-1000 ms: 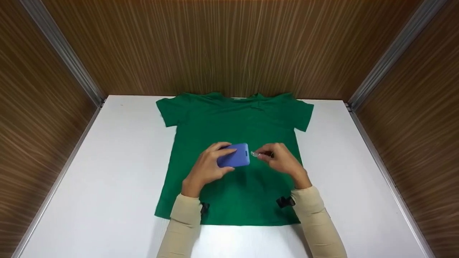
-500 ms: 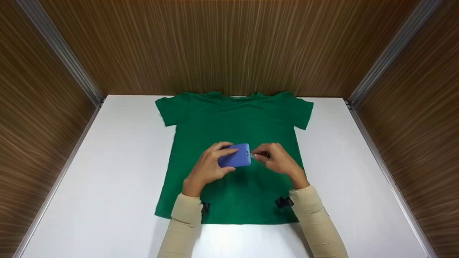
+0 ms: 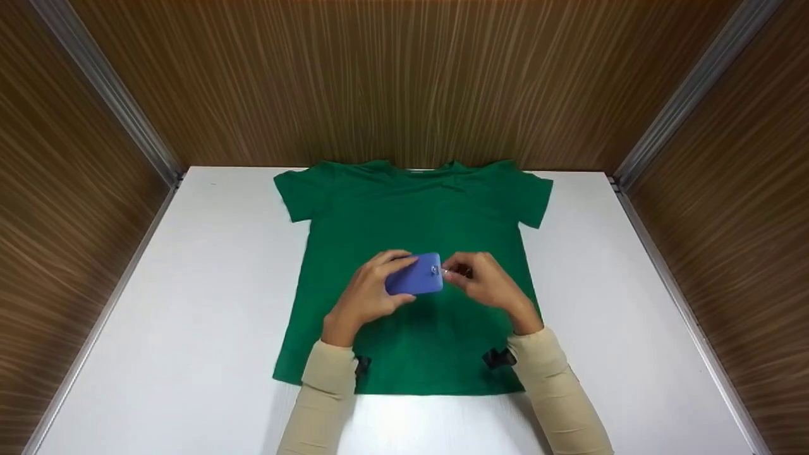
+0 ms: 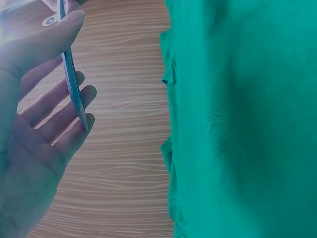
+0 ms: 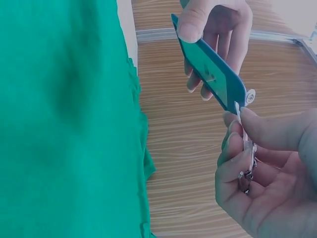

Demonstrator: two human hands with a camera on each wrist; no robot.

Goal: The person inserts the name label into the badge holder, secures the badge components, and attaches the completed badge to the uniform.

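A blue-violet badge holder (image 3: 418,279), with a slot near its right end, is held above the green T-shirt (image 3: 411,215). My left hand (image 3: 365,292) grips it between thumb and fingers, along its long edges. My right hand (image 3: 492,283) pinches a badge clip with a clear strap at that slotted end. In the right wrist view the strap's round snap (image 5: 250,96) stands out on the holder's far side, the strap running through the slot. The clip's metal part (image 5: 245,179) hangs within the curled right fingers.
The T-shirt lies spread on a white table (image 3: 215,284), sleeves outward and collar at the back edge. Wood-grain panels (image 3: 404,82) close in the back and both sides, with metal rails (image 3: 701,82) at the corners.
My right hand has moved slightly left to the holder. The strap's snap end, earlier apart to the right of the holder, now shows at the slot on its face. My left hand stays nearly still.
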